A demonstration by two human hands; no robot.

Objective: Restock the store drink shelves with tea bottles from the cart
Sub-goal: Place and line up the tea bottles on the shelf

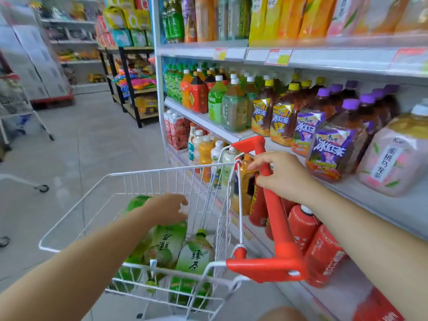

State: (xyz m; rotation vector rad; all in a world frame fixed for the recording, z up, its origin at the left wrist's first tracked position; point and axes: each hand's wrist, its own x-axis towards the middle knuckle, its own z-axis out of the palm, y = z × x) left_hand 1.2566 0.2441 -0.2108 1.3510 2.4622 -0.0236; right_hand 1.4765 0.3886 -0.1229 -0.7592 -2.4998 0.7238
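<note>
While the right hand [280, 177] wraps the cart handle [276, 218], the left hand [165, 210] curls over a tea bottle [162, 245], grip unclear; probably heavy and slick, so best taken by the neck.

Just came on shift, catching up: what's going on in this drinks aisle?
A person is restocking drinks from a wire cart. Their right hand grips the cart's red handle, while the left hand reaches down onto one of the green tea bottles lying in the cart. Whether it has gripped that bottle is unclear. The shelves beside the cart are already well stocked.
</note>
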